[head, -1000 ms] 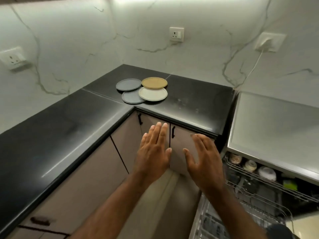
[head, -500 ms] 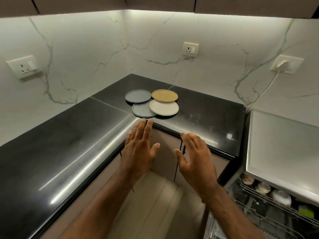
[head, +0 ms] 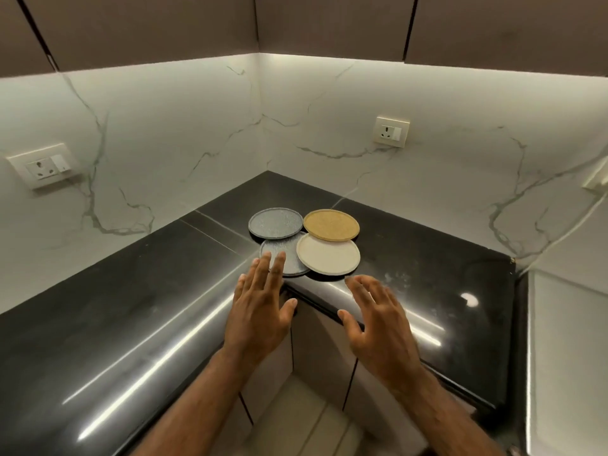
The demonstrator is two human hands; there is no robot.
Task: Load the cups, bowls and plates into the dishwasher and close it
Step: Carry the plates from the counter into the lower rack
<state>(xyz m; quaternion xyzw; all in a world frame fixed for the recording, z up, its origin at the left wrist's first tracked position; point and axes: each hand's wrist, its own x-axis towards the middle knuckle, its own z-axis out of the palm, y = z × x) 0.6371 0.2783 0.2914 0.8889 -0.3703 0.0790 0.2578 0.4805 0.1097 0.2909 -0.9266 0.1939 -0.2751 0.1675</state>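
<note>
Several flat plates lie clustered on the black corner countertop [head: 411, 245]: a grey plate [head: 275, 223] at the back left, a tan plate [head: 331, 224] at the back right, a cream plate [head: 328, 258] in front of it, and a second grey plate [head: 287, 258] partly under its neighbours. My left hand [head: 260, 311] is open, fingers spread, its fingertips over the near rim of the second grey plate. My right hand [head: 378, 320] is open too, just short of the cream plate. Both hands hold nothing.
The dishwasher's pale top [head: 569, 350] shows at the right edge; its racks are out of view. Wall sockets [head: 391, 131] sit on the marble backsplash, with a cable [head: 559, 238] running down at the right. Dark cupboards hang overhead; cabinet doors [head: 322, 357] stand below the counter.
Both hands have moved up and forward from in front of the cabinet doors to the plates. The view has tilted up and the dishwasher rack has left the frame.
</note>
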